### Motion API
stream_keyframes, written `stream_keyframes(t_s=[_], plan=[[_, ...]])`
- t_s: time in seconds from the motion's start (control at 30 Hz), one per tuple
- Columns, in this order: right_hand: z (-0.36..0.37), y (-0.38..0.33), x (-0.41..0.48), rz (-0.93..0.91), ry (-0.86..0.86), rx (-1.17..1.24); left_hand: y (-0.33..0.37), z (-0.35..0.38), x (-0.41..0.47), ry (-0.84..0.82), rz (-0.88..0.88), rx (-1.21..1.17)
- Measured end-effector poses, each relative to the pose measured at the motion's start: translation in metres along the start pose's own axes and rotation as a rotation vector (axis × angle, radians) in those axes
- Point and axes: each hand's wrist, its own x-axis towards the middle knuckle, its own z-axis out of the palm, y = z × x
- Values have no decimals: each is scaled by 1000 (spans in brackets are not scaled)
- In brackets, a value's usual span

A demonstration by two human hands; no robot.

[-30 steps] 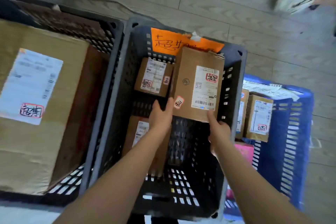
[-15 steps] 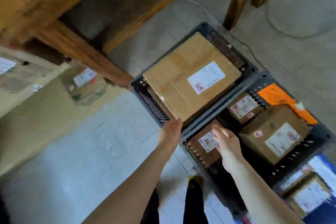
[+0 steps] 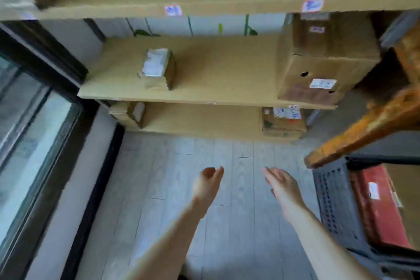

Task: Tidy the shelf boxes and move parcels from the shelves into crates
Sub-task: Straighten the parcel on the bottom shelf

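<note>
I face a tan shelf unit point(image 3: 209, 95). A small brown parcel point(image 3: 158, 70) with a white label lies on the middle shelf, left of centre. A large cardboard box point(image 3: 318, 61) stands at that shelf's right end. On the bottom shelf sit a small box point(image 3: 129, 112) at the left and a labelled box point(image 3: 283, 121) at the right. My left hand point(image 3: 208, 183) and my right hand point(image 3: 280, 183) hang over the floor in front of the shelves, both empty with loosely spread fingers. A dark crate point(image 3: 336, 202) holding a large box stands at the right.
A dark-framed glass door point(image 3: 34, 120) runs along the left. An orange-brown wooden beam point(image 3: 368, 125) slants across the upper right, above the crate. Grey plank floor point(image 3: 177, 211) lies between me and the shelves. More boxes, blurred, sit on the top shelf.
Both hands let go of the parcel in the crate and drew back. My view swung left from the crates to the shelves; the hands now reach forward empty.
</note>
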Motion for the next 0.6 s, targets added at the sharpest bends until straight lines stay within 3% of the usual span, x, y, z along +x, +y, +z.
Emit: stream_keyframes(t_s=[0.13, 0.27, 0.6], plan=[[126, -32, -23, -6, -76, -32, -30, -143, 31, 125, -6, -10], [219, -54, -29, 21, -121, -96, -58, -239, 66, 188, -105, -70], [415, -65, 106, 69, -212, -123, -114, -349, 248, 321, -150, 37]])
